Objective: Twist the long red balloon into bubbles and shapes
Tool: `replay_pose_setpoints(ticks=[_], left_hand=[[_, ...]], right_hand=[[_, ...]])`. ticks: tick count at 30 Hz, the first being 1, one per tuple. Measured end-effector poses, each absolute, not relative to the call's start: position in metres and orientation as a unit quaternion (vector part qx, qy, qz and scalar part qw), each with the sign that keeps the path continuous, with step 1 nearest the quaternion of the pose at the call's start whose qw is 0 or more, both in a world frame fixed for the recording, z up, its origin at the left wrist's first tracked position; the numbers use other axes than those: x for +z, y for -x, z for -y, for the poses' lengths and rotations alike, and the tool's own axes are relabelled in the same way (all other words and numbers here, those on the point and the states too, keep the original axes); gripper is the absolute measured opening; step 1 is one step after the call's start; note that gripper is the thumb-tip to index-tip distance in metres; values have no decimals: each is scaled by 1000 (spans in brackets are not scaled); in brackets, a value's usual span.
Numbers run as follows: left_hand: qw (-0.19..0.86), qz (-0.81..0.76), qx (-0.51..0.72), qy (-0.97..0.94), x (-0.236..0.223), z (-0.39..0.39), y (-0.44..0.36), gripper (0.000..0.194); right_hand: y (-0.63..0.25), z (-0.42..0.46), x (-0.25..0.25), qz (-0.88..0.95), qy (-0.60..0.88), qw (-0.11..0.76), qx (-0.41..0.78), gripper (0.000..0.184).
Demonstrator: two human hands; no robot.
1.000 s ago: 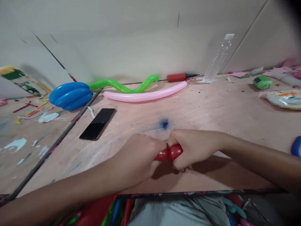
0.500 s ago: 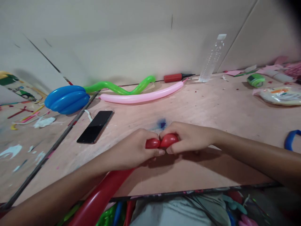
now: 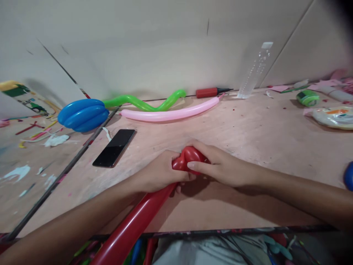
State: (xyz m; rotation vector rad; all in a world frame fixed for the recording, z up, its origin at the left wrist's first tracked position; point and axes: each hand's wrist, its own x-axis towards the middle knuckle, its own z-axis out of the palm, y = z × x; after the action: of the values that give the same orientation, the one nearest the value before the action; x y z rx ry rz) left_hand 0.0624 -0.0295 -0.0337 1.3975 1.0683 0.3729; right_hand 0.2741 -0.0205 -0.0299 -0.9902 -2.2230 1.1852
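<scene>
A long red balloon (image 3: 135,224) runs from the lower left up into both my hands, above the near part of the table. My left hand (image 3: 160,171) is wrapped round it just below a small pinched bubble. On the right, my right hand (image 3: 217,163) grips the rounded red end, thumb across the front and fingers behind. The two bulges press together between my hands. Part of the balloon under my left palm is hidden. A black phone (image 3: 114,148) lies on the table left of my hands.
Behind lie a pink balloon (image 3: 171,115), a green balloon (image 3: 143,105) joined to a blue balloon bundle (image 3: 83,115), and a red pump (image 3: 206,92). A clear bottle (image 3: 253,73) stands by the wall. At right are a green roll (image 3: 307,98) and a plastic packet (image 3: 335,117).
My right hand has turned the red balloon's end upward against the smaller bulge, its thumb now across the front. My left hand keeps its grip. The view has shifted slightly left.
</scene>
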Motion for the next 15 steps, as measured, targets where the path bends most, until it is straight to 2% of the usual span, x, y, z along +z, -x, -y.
replay_pose_setpoints(ticks=[2,3,4,7,10,15], left_hand=[[629,-453,151,-613,-30,27,-60,22],[636,-446,148,-613,-28,26,-59,27],[640,-440,144,-614,-26,25,-57,30],[631,-429,124,-635,-25,24,-55,22],[622,-418,101,-654,-26,27,-55,34],[607,-436,97,-657,-26,31,-57,35]], right_hand=[[-275,18,-32,808,353,240,407,5],[-275,17,-32,813,345,256,394,6],[-276,17,-33,815,338,270,384,10],[-278,15,-32,821,320,283,379,19],[-278,15,-30,825,311,272,385,20],[-277,16,-31,824,296,255,411,31]])
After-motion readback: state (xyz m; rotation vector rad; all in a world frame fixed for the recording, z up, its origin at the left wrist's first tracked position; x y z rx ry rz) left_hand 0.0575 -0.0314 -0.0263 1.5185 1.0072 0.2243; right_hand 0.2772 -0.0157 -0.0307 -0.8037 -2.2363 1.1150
